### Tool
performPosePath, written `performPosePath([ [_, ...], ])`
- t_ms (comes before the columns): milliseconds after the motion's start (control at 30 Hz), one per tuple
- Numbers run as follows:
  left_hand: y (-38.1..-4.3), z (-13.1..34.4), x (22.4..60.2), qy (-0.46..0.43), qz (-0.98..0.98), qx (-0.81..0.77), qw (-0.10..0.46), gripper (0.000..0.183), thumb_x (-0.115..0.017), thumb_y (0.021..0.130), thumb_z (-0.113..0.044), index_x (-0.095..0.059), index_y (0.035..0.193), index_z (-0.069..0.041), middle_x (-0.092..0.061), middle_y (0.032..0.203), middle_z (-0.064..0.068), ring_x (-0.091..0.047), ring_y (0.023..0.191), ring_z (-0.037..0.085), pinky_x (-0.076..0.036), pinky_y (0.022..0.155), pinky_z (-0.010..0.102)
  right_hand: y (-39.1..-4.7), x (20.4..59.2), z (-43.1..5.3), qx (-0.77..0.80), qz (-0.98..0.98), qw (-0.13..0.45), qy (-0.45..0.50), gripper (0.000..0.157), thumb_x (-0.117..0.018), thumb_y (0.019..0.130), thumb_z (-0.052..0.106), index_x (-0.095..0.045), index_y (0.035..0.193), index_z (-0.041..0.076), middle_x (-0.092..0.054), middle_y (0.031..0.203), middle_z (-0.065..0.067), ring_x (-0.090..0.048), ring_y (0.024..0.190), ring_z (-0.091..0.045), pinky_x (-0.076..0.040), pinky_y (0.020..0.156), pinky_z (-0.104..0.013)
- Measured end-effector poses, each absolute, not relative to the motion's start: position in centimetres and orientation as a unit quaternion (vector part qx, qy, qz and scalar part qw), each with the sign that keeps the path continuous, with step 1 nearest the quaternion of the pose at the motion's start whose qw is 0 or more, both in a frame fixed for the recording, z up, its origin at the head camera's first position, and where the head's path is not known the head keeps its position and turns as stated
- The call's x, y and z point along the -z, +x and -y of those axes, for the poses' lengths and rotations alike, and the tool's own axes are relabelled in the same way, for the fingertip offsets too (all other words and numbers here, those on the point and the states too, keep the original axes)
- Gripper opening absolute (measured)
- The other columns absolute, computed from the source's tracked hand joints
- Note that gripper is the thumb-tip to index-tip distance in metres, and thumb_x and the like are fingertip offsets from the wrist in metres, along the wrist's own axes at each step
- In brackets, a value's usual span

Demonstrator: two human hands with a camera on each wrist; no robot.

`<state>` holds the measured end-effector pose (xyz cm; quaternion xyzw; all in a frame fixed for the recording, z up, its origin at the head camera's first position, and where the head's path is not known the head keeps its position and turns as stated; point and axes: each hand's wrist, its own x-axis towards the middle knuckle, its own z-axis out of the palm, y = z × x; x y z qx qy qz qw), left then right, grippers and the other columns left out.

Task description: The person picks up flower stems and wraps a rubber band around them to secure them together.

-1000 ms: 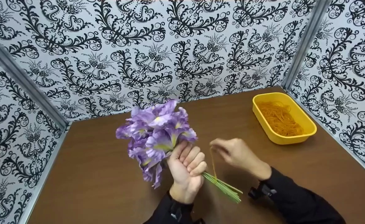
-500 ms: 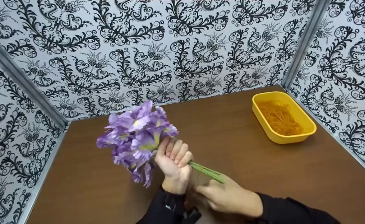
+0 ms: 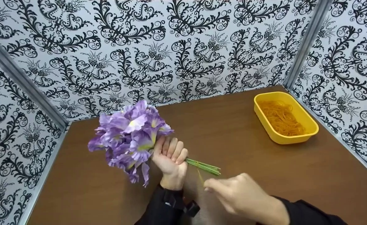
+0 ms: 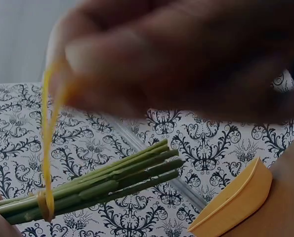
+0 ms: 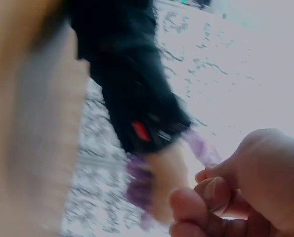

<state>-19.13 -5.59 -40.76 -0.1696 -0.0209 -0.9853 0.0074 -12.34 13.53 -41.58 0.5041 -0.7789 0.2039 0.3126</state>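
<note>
Left hand (image 3: 171, 159) grasps green stems (image 3: 204, 167) pointing toward four o'clock, purple blooms (image 3: 128, 137) toward ten, right hand (image 3: 244, 195) pinches taut yellow band (image 4: 47, 173)

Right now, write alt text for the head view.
A person's left grip holds purple flowers by their stems; the right grip pinches a yellow band stretched from them. A yellow tub sits at back right on the table.

brn table (image 3: 221, 131), yel tub (image 3: 289, 140) far rt
</note>
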Motion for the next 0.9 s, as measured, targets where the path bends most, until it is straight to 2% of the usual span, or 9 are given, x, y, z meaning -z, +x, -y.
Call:
performPosePath([
  [133, -19.1, 5.5, 40.6, -0.163, 0.043, 0.986, 0.004, 0.048, -0.053, 0.095, -0.017, -0.018, 0.063, -0.018, -0.011, 0.055, -0.009, -0.009, 0.044, 0.003, -0.012, 0.036, 0.015, -13.2, 39.8, -15.0, -0.222, 0.759, 0.373, 0.485, 0.021, -0.051, 0.107, 0.022, -0.069, 0.102, 0.013, -0.068, 0.078, 0.01, -0.059, 0.054, 0.0, -0.046, 0.042, -0.017],
  [267, -18.7, 5.3, 40.4, -0.164, 0.059, 0.985, -0.018, 0.048, -0.053, 0.096, -0.017, -0.018, 0.063, -0.018, -0.012, 0.054, -0.008, -0.01, 0.044, 0.003, -0.014, 0.035, 0.014, -14.1, 38.6, -16.1, -0.24, 0.76, 0.392, 0.459, 0.022, -0.053, 0.107, 0.022, -0.07, 0.101, 0.011, -0.073, 0.085, 0.005, -0.066, 0.062, -0.003, -0.053, 0.05, -0.02],
  [400, -18.1, 4.9, 40.1, -0.178, 0.067, 0.98, -0.049, 0.046, -0.051, 0.097, -0.017, -0.02, 0.062, -0.018, -0.013, 0.054, -0.009, -0.011, 0.044, 0.003, -0.016, 0.035, 0.014, -14.7, 38.0, -16.9, -0.243, 0.764, 0.394, 0.449, 0.023, -0.054, 0.107, 0.023, -0.071, 0.101, 0.009, -0.074, 0.087, 0.003, -0.069, 0.065, -0.007, -0.055, 0.053, -0.022],
  [633, -17.1, 4.3, 39.5, -0.206, 0.046, 0.97, -0.119, 0.048, -0.052, 0.097, -0.018, -0.019, 0.062, -0.018, -0.015, 0.054, -0.009, -0.012, 0.044, 0.003, -0.016, 0.037, 0.014, -16.5, 38.5, -17.6, -0.237, 0.783, 0.396, 0.418, 0.024, -0.053, 0.107, 0.027, -0.07, 0.102, 0.011, -0.074, 0.088, 0.003, -0.069, 0.065, -0.01, -0.054, 0.05, -0.026],
  [833, -16.3, 3.7, 39.4, -0.191, 0.034, 0.967, -0.166, 0.047, -0.051, 0.097, -0.019, -0.019, 0.062, -0.02, -0.016, 0.054, -0.01, -0.012, 0.044, 0.003, -0.016, 0.038, 0.013, -18.8, 40.5, -17.1, -0.221, 0.804, 0.358, 0.421, 0.007, -0.069, 0.098, 0.018, -0.07, 0.104, 0.015, -0.073, 0.087, 0.007, -0.068, 0.064, -0.008, -0.053, 0.049, -0.028],
  [900, -16.1, 3.6, 39.4, -0.186, 0.03, 0.968, -0.168, 0.048, -0.052, 0.097, -0.018, -0.019, 0.062, -0.02, -0.016, 0.054, -0.01, -0.012, 0.045, 0.003, -0.016, 0.038, 0.013, -19.4, 41.5, -16.5, -0.214, 0.804, 0.349, 0.431, 0.013, -0.074, 0.093, 0.014, -0.07, 0.104, 0.016, -0.073, 0.084, 0.007, -0.067, 0.062, -0.008, -0.052, 0.048, -0.029],
])
